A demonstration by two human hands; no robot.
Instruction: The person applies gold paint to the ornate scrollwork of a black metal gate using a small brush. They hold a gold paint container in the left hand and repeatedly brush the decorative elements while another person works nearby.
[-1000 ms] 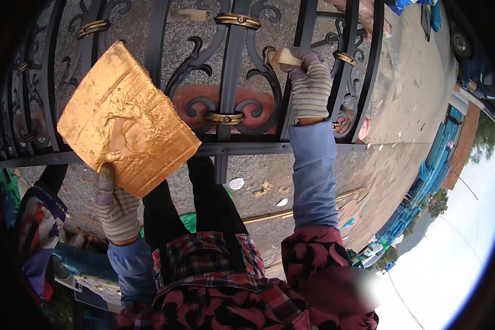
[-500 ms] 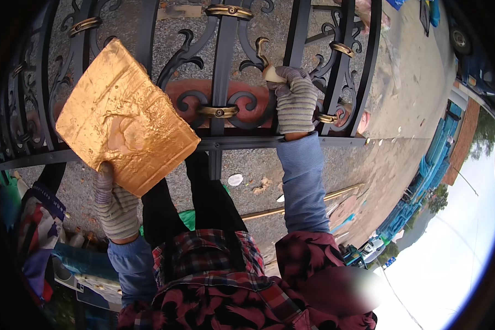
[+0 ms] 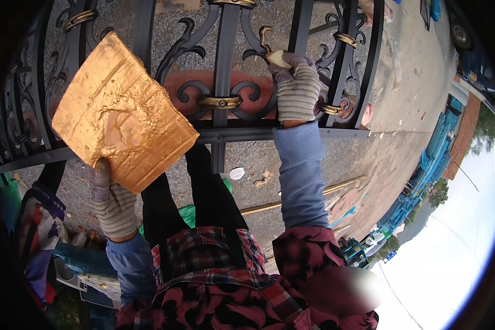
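My left hand [image 3: 114, 203], in a striped grey glove, grips the near corner of a square board [image 3: 148, 110] coated with gold paint, a thicker pinkish patch in its middle. The thumb lies on top; the other fingers are mostly hidden beneath. In my gloved right hand [image 3: 298, 91] a small cream-coloured pad [image 3: 280, 58] is pinched between thumb and fingers. It sits against the lower end of a curled scroll [image 3: 266, 37] whose upper part is gold. The scroll belongs to a black metal gate panel [image 3: 224, 82] with gold collars [image 3: 220, 103].
Loose litter, a white scrap [image 3: 237, 173] and a long wooden strip [image 3: 302, 195] lie on the gravelly ground. Bags and bundled cloth [image 3: 38, 231] sit at the near left. Blue-covered stacks [image 3: 418, 179] and a parked vehicle [image 3: 476, 60] stand to the right.
The whole view has shifted slightly. My right hand with the pad has moved a little away from me, still beside the scroll. The gold-coated board stays in my left hand.
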